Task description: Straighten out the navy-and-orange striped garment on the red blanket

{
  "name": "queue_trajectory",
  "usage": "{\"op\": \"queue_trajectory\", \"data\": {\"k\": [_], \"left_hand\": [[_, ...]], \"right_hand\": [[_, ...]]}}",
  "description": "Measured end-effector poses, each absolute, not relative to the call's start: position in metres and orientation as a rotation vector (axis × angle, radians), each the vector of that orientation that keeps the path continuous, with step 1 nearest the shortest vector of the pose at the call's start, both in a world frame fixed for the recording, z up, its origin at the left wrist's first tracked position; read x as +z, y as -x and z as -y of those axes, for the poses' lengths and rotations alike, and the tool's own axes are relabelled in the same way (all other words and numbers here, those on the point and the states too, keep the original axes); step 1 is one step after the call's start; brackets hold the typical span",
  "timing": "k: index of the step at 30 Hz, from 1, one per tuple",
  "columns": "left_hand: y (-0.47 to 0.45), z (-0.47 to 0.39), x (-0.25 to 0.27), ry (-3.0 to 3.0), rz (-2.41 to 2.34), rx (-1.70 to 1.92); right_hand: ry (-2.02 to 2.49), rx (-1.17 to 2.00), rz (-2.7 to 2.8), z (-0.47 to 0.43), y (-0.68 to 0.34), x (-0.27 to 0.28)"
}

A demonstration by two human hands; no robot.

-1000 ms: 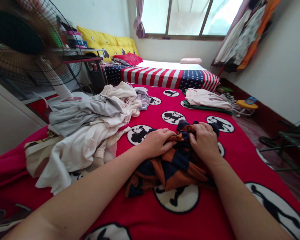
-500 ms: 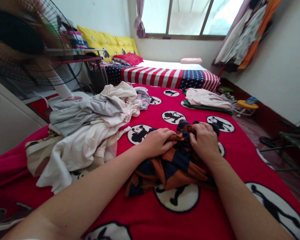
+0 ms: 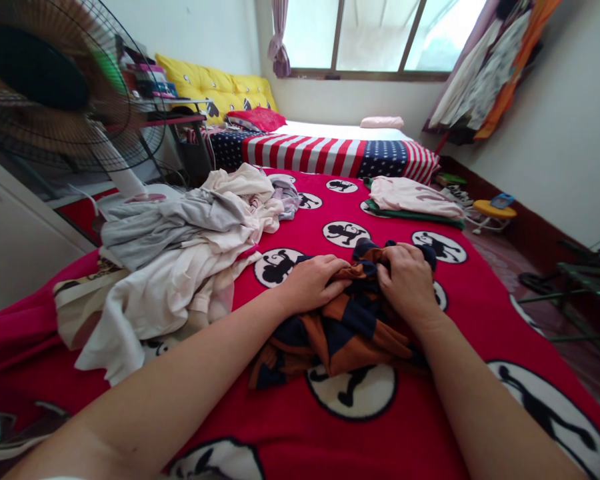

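Observation:
A crumpled garment [image 3: 350, 327] with navy and rust-brown patches lies bunched on the red bedcover [image 3: 290, 427], which carries round black-and-white figures. My left hand [image 3: 317, 283] grips its upper edge from the left, thumb and fingers closed on the cloth. On the other side my right hand [image 3: 407, 280] clutches the same cloth, its fingers curled over a dark fold. The two hands are a short way apart. Bunched folds hide some of the fingertips and the garment's shape.
A loose heap of white and grey clothes [image 3: 190, 253] covers the bed's left side, near a standing fan [image 3: 35, 73]. At the far right lies a flat stack with a pink garment [image 3: 413, 197] on top. A yellow stool [image 3: 497, 208] stands beyond the bed's right edge.

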State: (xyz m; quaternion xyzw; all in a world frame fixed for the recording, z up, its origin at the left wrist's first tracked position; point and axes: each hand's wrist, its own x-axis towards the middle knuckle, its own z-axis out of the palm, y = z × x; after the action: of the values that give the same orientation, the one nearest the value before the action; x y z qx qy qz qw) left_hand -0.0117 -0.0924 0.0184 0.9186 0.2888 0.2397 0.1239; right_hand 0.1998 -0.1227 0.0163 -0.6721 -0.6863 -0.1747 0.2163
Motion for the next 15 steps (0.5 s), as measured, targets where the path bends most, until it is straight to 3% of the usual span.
{"op": "queue_trajectory", "data": {"k": [15], "left_hand": [[0.0123,0.0918,0.0196,-2.654,-0.839,0.7]], "right_hand": [[1.876,-0.471,1.898,0.1229,-0.1998,0.0157]]}}
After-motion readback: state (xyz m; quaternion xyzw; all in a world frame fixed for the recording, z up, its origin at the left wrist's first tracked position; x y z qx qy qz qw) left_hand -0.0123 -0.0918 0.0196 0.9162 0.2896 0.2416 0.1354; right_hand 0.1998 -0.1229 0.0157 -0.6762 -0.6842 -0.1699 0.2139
